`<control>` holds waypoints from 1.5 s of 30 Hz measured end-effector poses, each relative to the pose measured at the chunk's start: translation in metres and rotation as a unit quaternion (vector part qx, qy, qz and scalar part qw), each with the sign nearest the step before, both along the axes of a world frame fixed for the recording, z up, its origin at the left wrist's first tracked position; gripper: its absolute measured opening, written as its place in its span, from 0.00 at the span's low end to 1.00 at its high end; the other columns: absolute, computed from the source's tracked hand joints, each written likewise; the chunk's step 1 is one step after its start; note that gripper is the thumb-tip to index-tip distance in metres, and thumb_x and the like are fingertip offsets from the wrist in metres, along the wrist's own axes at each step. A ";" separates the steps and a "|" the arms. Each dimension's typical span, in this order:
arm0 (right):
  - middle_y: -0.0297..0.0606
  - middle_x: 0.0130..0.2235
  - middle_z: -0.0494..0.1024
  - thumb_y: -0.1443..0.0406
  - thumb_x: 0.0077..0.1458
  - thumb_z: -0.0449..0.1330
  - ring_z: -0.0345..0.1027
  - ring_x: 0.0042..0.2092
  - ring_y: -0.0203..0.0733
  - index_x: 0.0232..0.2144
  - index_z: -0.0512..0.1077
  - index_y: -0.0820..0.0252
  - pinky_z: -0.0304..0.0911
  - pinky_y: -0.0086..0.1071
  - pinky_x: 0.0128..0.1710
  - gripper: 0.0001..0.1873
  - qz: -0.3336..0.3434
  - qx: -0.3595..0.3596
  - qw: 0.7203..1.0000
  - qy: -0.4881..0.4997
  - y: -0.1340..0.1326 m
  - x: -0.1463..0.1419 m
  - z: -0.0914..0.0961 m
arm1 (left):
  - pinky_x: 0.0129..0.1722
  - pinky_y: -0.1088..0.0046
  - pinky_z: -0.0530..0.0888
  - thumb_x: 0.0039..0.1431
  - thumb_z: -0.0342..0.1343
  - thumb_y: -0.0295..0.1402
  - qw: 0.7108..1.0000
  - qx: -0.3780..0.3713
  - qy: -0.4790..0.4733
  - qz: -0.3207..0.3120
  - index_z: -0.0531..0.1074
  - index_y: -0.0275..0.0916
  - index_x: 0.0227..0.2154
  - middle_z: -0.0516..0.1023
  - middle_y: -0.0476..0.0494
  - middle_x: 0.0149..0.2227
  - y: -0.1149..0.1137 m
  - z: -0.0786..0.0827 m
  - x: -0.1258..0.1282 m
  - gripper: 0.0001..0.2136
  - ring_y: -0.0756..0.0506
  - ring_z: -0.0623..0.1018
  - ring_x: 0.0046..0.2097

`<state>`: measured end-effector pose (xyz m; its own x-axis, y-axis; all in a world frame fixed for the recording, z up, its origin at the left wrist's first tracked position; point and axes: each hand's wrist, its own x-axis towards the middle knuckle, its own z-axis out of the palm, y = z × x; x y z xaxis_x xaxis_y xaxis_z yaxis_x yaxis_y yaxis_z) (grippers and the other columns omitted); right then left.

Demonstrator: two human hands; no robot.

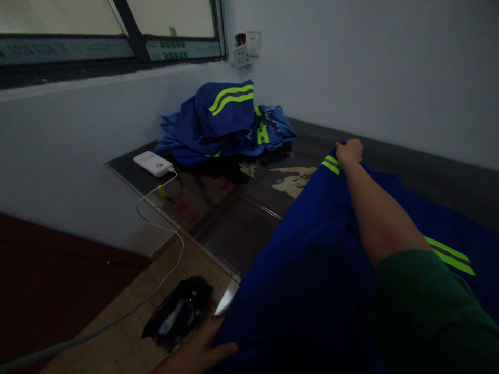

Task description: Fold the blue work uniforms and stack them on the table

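Observation:
A blue work garment (pixel 312 280) with yellow-green reflective stripes lies spread over the near part of the dark glass-topped table (pixel 234 213). My right hand (pixel 349 151) reaches far forward and is closed on the garment's far striped edge. My left hand (pixel 202 348) sits at the bottom of the view, gripping the garment's near left edge, thumb on top of the cloth. My right arm in a green sleeve crosses above the fabric.
A pile of similar blue striped clothes (pixel 226 122) sits in the far corner. A white power bank (pixel 153 163) with a white cable (pixel 163 228) lies at the left edge. A black crumpled bag (pixel 179 311) rests by my left hand. Wall sockets (pixel 246 49) hang above the pile.

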<state>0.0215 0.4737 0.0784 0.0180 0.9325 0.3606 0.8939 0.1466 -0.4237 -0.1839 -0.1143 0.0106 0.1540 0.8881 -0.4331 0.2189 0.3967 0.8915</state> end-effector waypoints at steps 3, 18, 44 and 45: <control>0.61 0.51 0.70 0.61 0.57 0.58 0.67 0.53 0.58 0.52 0.68 0.70 0.62 0.51 0.49 0.24 -0.065 -0.049 0.996 0.020 -0.006 -0.004 0.000 | 0.54 0.58 0.67 0.53 0.57 0.47 0.999 -0.027 -0.021 0.017 0.73 0.45 0.50 0.77 0.45 0.49 -0.004 -0.004 -0.009 0.22 0.38 0.74 0.49; 0.44 0.46 0.74 0.64 0.56 0.56 0.64 0.50 0.50 0.43 0.75 0.57 0.58 0.44 0.52 0.13 0.289 0.011 0.951 -0.111 -0.168 0.041 0.017 | 0.41 0.69 0.71 0.58 0.52 0.27 0.895 0.341 0.272 0.096 0.67 0.42 0.36 0.75 0.44 0.37 -0.010 -0.031 0.016 0.05 0.46 0.75 0.40; 0.42 0.44 0.76 0.73 0.58 0.50 0.64 0.44 0.47 0.43 0.75 0.57 0.55 0.36 0.40 0.17 0.225 0.145 0.930 -0.252 -0.241 0.079 0.039 | 0.36 0.76 0.74 0.63 0.50 0.29 0.852 0.444 0.275 -0.021 0.75 0.44 0.40 0.75 0.47 0.35 -0.011 0.014 0.057 0.09 0.49 0.75 0.36; 0.42 0.44 0.77 0.73 0.59 0.50 0.65 0.44 0.46 0.43 0.75 0.57 0.55 0.36 0.40 0.17 0.227 0.139 0.927 -0.265 -0.239 0.080 0.038 | 0.36 0.76 0.74 0.62 0.53 0.33 0.870 0.412 0.268 -0.049 0.75 0.43 0.39 0.75 0.48 0.34 -0.012 0.010 0.059 0.07 0.49 0.76 0.36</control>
<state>0.1020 0.2344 0.1162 -0.6025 0.6702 0.4335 0.7847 0.5964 0.1686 -0.1253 -0.1267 0.0207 0.2176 0.9253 0.3105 0.6875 -0.3711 0.6242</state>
